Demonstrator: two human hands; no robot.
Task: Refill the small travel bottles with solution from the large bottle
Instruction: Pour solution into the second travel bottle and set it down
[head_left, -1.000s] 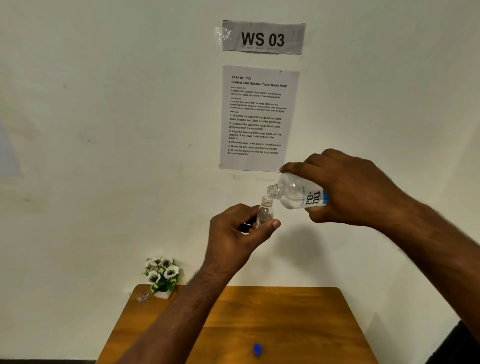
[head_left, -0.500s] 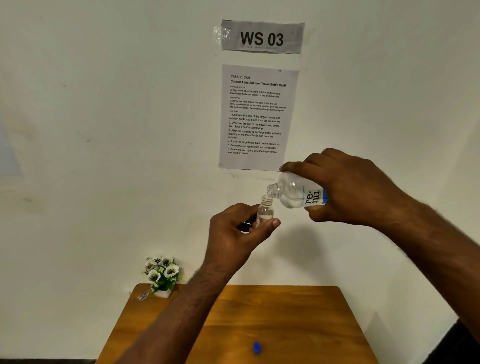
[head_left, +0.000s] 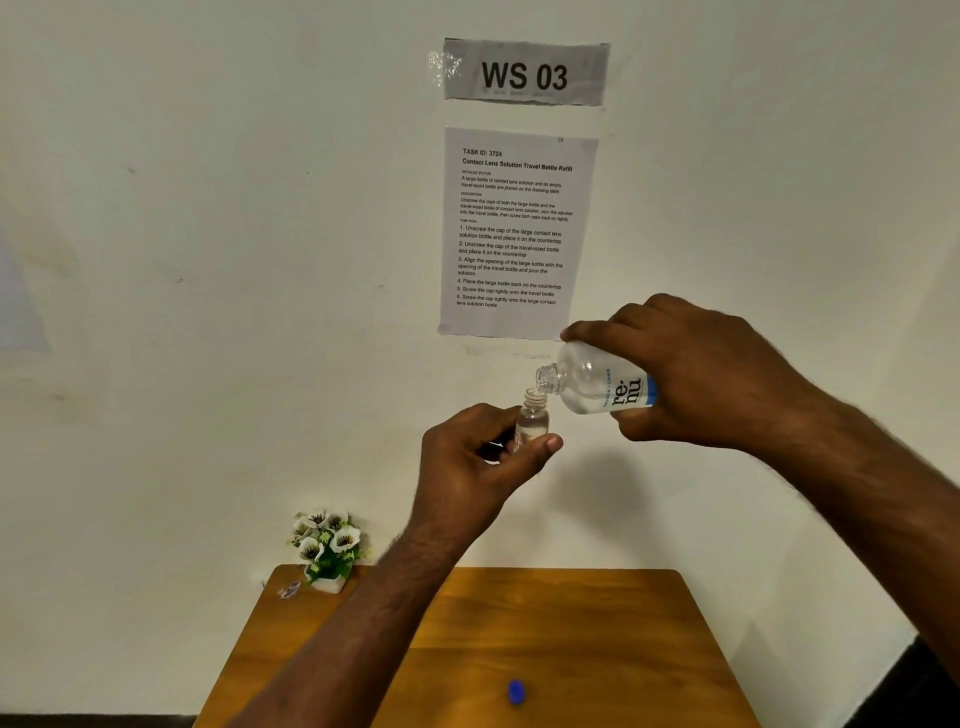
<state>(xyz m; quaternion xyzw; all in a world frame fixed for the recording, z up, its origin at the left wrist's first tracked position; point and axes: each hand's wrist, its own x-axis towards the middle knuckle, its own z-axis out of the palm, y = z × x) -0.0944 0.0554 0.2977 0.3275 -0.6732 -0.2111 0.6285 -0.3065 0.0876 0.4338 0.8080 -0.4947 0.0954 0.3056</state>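
My right hand (head_left: 696, 374) grips the large clear bottle (head_left: 592, 384), labelled "re-nu", tipped almost on its side with its open neck pointing left. That neck sits just above the open mouth of the small clear travel bottle (head_left: 533, 415). My left hand (head_left: 478, 462) holds the small bottle upright, thumb and fingers curled round its lower half, which they hide. Both bottles are held up in the air in front of the wall, well above the table. A blue cap (head_left: 516, 692) lies on the wooden table (head_left: 597, 639) below.
A small pot of white artificial flowers (head_left: 327, 548) stands at the table's back left corner, with a small object (head_left: 290, 590) beside it. On the wall hang a "WS 03" sign (head_left: 524, 73) and a printed task sheet (head_left: 517, 234).
Both hands and both bottles hold nearly the same pose. The large bottle stays tipped over the small one.
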